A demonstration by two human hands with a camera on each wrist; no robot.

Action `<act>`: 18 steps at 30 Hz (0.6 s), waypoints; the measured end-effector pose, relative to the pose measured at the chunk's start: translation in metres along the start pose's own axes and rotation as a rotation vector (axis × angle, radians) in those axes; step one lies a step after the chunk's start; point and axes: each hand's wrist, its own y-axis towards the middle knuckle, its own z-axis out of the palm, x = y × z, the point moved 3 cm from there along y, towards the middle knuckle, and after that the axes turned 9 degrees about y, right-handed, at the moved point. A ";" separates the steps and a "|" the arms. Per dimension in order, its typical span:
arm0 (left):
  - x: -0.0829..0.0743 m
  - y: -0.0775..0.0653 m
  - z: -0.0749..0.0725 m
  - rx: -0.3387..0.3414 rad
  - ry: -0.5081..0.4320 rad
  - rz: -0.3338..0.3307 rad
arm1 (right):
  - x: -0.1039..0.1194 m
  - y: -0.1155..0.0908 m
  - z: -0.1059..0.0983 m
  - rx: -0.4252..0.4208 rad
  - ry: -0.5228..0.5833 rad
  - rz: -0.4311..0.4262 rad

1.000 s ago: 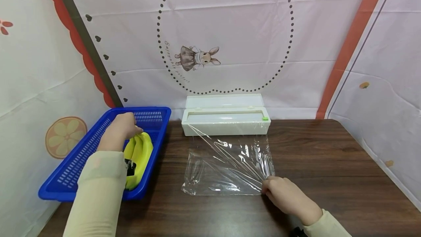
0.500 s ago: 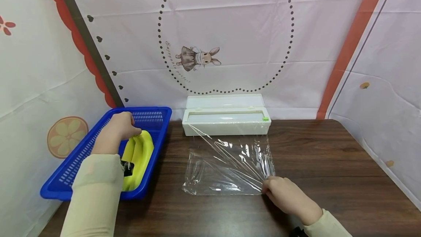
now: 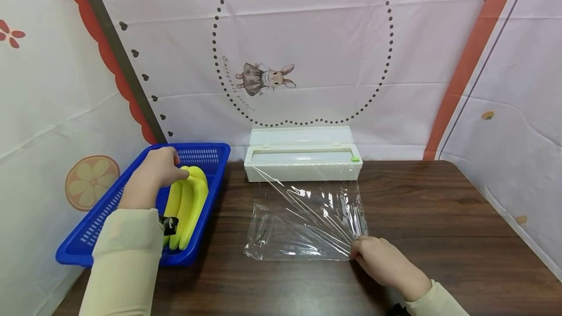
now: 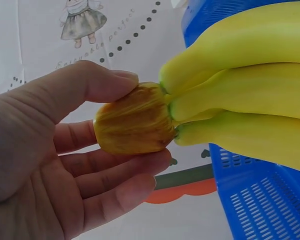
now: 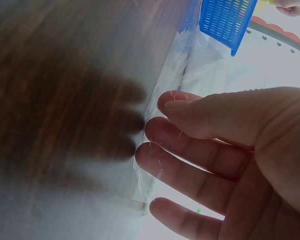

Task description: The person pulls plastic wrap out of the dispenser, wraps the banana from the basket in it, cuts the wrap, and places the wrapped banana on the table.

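My left hand point(image 3: 153, 172) pinches the brown stem end of a bunch of yellow bananas point(image 3: 190, 208) over the blue plastic basket point(image 3: 219, 160). In the left wrist view the thumb lies on one side of the stem and the fingers on the other, and the bananas point(image 4: 255, 80) spread away from it. My right hand point(image 3: 386, 262) pinches the near right corner of a clear sheet of plastic wrap point(image 3: 303, 228). Creases run through the film from that corner back to the white wrap dispenser point(image 3: 303, 172), whose lid stands up.
Brown wooden tabletop point(image 3: 439, 208) lies under the film and dispenser. A printed cloth point(image 3: 329, 62) with a rabbit drawing hangs behind, and more cloth walls in both sides. The basket stands at the table's left edge.
The bananas have risen a little in the basket with my left hand, and their lower tips show more. The right hand and the film stay where they were.
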 end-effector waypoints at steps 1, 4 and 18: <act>0.000 0.000 0.000 -0.004 -0.002 -0.001 | 0.000 0.000 0.000 0.000 -0.002 0.000; -0.001 -0.002 -0.003 -0.015 -0.005 0.003 | 0.000 0.000 0.000 0.005 -0.002 0.000; -0.012 -0.010 -0.013 -0.104 -0.021 0.025 | -0.001 -0.001 0.001 0.010 0.005 0.003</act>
